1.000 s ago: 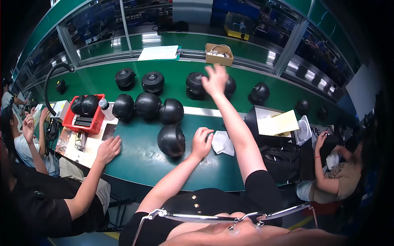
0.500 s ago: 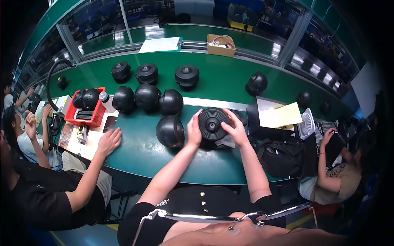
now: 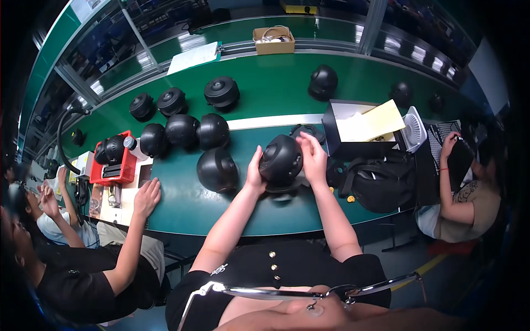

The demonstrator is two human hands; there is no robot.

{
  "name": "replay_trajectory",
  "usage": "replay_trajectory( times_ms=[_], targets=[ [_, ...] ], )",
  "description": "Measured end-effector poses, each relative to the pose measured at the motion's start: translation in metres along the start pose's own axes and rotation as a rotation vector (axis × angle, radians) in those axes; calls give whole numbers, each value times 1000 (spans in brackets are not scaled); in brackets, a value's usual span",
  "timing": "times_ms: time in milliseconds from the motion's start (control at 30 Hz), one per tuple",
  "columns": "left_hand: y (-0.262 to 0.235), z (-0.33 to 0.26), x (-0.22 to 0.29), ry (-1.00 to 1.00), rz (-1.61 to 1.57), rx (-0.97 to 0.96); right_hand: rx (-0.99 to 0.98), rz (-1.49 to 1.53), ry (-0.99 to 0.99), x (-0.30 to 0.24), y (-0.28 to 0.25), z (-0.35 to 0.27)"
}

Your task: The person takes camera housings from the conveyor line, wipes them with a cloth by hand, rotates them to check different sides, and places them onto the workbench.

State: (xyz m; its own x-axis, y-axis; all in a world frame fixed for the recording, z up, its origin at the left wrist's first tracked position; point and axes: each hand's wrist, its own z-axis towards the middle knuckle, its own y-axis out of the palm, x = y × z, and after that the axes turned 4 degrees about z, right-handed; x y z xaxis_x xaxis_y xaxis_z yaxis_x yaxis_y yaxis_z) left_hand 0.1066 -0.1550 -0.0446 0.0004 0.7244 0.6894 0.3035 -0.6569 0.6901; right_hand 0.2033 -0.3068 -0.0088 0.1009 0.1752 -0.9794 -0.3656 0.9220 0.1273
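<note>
A black, ball-shaped plastic housing (image 3: 280,161) is tilted between my two hands above the front part of the green table. My left hand (image 3: 255,173) grips its left side, the fingers partly hidden behind it. My right hand (image 3: 313,161) holds it from the right, with fingertips at its upper right edge. Under it, a pale, shiny piece shows only in part. Just left of my hands rests a similar black housing (image 3: 216,170). Behind that one stand several more, among them a housing (image 3: 213,131) and another (image 3: 182,131).
To the right are a black box (image 3: 331,129) with yellow paper, a white fan (image 3: 414,129) and a black bag (image 3: 381,185). A red bin (image 3: 131,160) stands left. A co-worker's hand (image 3: 147,197) rests on the table's left part. Farther back lies a cardboard box (image 3: 274,47).
The housing has turned in my hands: its ringed round face pointed up before, and now its smooth curved side shows. My right hand has shifted toward its upper right edge. The view has shifted.
</note>
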Motion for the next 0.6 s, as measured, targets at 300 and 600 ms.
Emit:
replay_trajectory(
  times_ms=[300, 600],
  targets=[
    [2, -5, -12, 317, 240, 106, -224, -101, -52, -9, -3, -21],
    [4, -7, 8, 538, 383, 108, 83, -175, -243, -26, 3, -31]
  ],
)
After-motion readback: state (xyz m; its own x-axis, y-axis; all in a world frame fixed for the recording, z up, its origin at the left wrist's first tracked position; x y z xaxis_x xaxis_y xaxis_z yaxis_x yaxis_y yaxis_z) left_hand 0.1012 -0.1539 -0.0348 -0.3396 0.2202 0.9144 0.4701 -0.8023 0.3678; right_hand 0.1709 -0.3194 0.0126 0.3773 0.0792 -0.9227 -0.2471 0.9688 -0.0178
